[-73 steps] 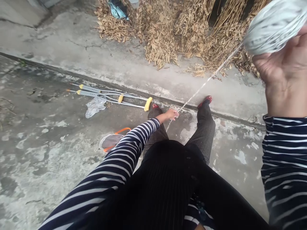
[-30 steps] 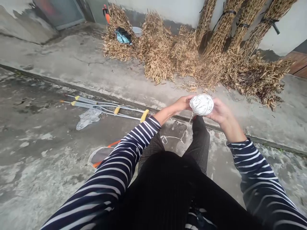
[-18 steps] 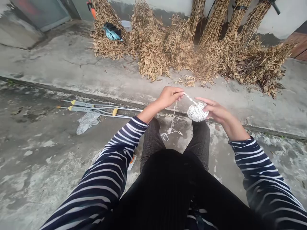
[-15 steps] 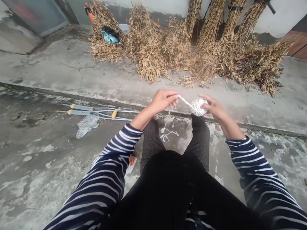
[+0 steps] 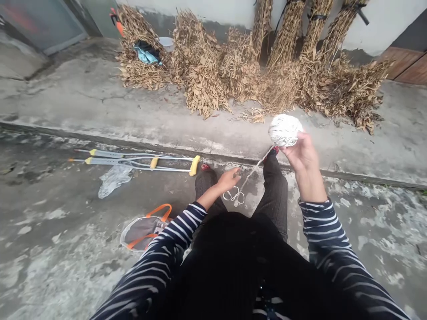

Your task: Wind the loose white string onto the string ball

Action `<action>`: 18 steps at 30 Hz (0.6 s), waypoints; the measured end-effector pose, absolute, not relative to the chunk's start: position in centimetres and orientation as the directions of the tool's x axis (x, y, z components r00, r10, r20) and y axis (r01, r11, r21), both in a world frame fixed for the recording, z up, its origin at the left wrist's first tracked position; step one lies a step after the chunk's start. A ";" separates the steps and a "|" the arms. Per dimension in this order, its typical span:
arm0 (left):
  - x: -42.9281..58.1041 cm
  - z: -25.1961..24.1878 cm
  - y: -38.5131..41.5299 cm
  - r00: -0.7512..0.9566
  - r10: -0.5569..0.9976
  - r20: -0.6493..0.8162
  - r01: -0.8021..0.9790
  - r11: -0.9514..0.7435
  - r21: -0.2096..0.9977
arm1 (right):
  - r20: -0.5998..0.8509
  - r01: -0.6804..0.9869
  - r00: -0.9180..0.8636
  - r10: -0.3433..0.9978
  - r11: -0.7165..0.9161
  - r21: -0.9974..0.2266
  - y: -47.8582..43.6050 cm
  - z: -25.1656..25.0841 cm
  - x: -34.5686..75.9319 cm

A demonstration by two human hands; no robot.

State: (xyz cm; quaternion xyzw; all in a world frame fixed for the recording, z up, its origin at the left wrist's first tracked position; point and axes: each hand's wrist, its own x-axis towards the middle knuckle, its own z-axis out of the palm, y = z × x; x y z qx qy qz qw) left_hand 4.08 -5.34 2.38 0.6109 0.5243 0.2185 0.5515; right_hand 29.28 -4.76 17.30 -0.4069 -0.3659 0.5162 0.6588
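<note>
I sit on the concrete ground with my legs stretched out. My right hand (image 5: 300,151) is raised and closed around a white ball of string (image 5: 284,130). A taut strand (image 5: 258,165) runs from the ball down to my left hand (image 5: 229,178), which pinches it low between my knees. A small loose coil of the string (image 5: 234,196) lies on the ground just under my left hand.
A pair of crutches (image 5: 140,160) with yellow pads lies to the left beside a clear plastic bag (image 5: 111,180). An orange-handled mesh bag (image 5: 143,229) sits by my left hip. Bundles of dried stalks (image 5: 267,75) lean on the far wall beyond a concrete step (image 5: 167,144).
My right hand has lifted the ball up and to the right. My left hand has dropped down to the ground between my legs, pulling the strand out longer.
</note>
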 end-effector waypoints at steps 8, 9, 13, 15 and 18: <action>10.5 8.1 -1.4 0.402 0.911 0.088 -0.232 0.009 0.973 | -0.132 -0.478 0.028 0.991 -0.102 -0.873 -7.3 16.4 26.2; 11.0 8.4 -1.3 0.393 0.914 0.104 -0.246 -0.005 0.969 | -0.150 -0.474 0.016 0.989 -0.125 -0.871 -7.3 16.2 26.1; 11.2 8.4 -1.7 0.419 0.907 0.052 -0.225 0.049 0.973 | -0.173 -0.421 -0.045 0.984 -0.175 -0.890 -7.7 16.2 26.3; 10.4 8.4 -1.8 0.441 0.897 0.015 -0.205 0.085 0.975 | -0.189 -0.400 -0.060 0.980 -0.197 -0.895 -7.9 16.5 26.5; 8.7 9.1 -1.1 0.404 0.915 0.007 -0.169 0.067 0.983 | -0.214 -0.341 -0.052 0.975 -0.219 -0.914 -8.3 16.8 26.8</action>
